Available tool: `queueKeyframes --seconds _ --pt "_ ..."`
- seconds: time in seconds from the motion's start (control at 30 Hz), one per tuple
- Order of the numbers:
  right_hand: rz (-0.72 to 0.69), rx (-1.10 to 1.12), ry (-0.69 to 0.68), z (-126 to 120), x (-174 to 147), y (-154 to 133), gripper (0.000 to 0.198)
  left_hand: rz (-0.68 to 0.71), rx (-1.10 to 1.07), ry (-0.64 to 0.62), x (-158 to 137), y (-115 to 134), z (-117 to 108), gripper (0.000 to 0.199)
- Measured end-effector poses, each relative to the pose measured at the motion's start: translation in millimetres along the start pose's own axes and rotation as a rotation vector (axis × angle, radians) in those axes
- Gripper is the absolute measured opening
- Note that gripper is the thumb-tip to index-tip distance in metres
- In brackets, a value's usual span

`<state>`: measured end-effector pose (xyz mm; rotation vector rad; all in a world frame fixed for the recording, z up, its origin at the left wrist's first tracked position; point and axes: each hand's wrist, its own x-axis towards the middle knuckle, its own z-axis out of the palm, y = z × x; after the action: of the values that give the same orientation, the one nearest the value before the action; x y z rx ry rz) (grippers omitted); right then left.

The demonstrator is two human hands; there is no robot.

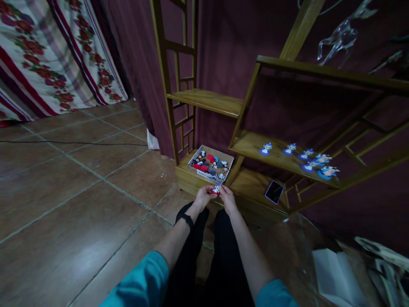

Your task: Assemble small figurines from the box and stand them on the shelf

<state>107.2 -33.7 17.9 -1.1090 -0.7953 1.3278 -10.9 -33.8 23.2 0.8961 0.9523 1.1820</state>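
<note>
Between my fingertips is a small figurine [216, 188], white and purple-blue on top with red beneath it. My left hand [204, 198] pinches it from the left, and my right hand [226, 197] closes on its right side. Both hands are just in front of a shallow cardboard box [204, 173] on the low shelf, which holds several jumbled figurines and round red, blue and dark bases. Several finished-looking figurines on purple-blue bases, such as one figurine [266, 148] at the left end, stand on the middle shelf to the right.
A wooden display rack [204, 99] stands before a dark maroon curtain. On its lower right shelf lies a phone [274, 192]. A clear glass animal [340, 38] stands higher up. A black cable [73, 143] crosses the tiled floor, and a white box [335, 273] lies at right.
</note>
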Motion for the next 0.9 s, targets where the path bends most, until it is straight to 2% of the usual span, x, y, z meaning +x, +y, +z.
queueKeyframes --seconds 0.4,0.57,0.7,0.83,0.9 --pt "-0.064 0.028 -0.007 6.1 -9.8 -4.6 0.038 0.028 -0.029 0.058 -4.4 5.3 1.0 0.040" --pt "-0.187 -0.119 0.062 1.5 -19.0 -7.8 0.036 0.051 -0.035 0.116 -2.6 5.8 -0.2 0.039" --pt "-0.302 -0.220 0.153 0.8 -44.6 -14.4 0.030 0.044 -0.059 0.150 -1.3 3.7 -1.7 0.040" --pt "-0.352 -0.167 0.253 -3.2 -84.2 -29.9 0.028 0.036 -0.094 0.160 1.3 1.0 -4.3 0.040" --pt "-0.394 -0.147 0.258 -11.0 -101.6 -39.4 0.030 0.022 -0.092 0.153 3.2 -0.2 -5.7 0.040"
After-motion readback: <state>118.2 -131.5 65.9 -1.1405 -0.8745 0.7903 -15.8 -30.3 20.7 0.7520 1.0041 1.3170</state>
